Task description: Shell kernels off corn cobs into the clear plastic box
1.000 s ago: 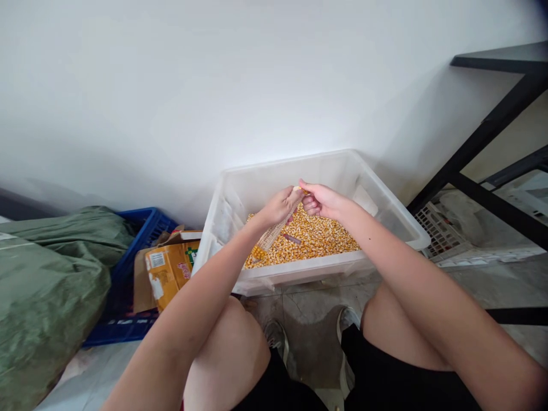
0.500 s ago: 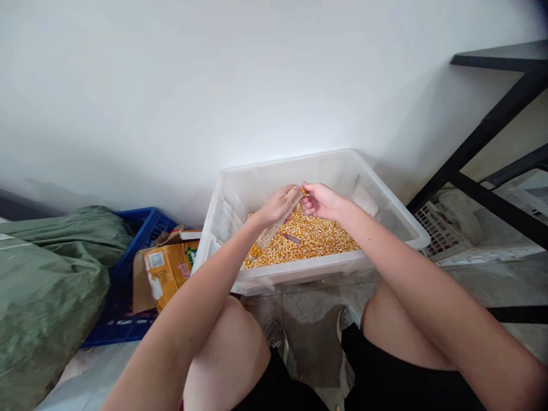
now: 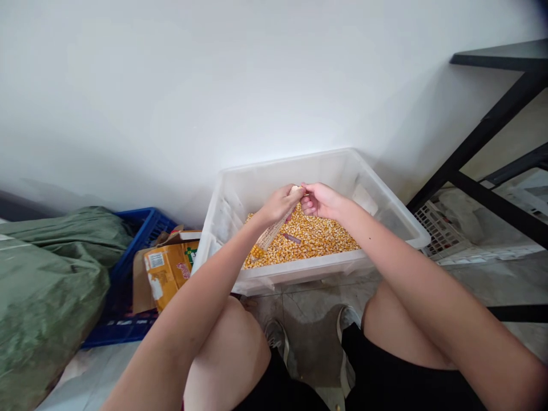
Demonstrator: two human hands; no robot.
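Note:
My left hand (image 3: 280, 204) is wrapped round a corn cob (image 3: 272, 233), held at a slant over the tub. Most of the cob's visible side is bare and pale, while yellow kernels cling to its lower left end. At the upper end, my right hand (image 3: 319, 201) has its fingers curled, thumb and forefinger pressed against the tip beside my left thumb. Below both hands, loose corn kernels (image 3: 329, 235) cover the bottom of a translucent plastic tub (image 3: 299, 265). A thin brownish-purple strip (image 3: 291, 238) lies on the kernels.
Left of the tub stand an orange printed carton (image 3: 168, 273) and a blue crate (image 3: 124, 328), with a green tarp-like sack (image 3: 51, 285) beside them. A black metal frame (image 3: 479, 140) rises at right, near a white basket (image 3: 439, 228). Behind is a white wall (image 3: 257, 80).
My left hand has rolled over the cob's upper part, its thumb now nearer my right fingers. The kernels seen at the cob's upper tip are now out of sight, and a pale end shows.

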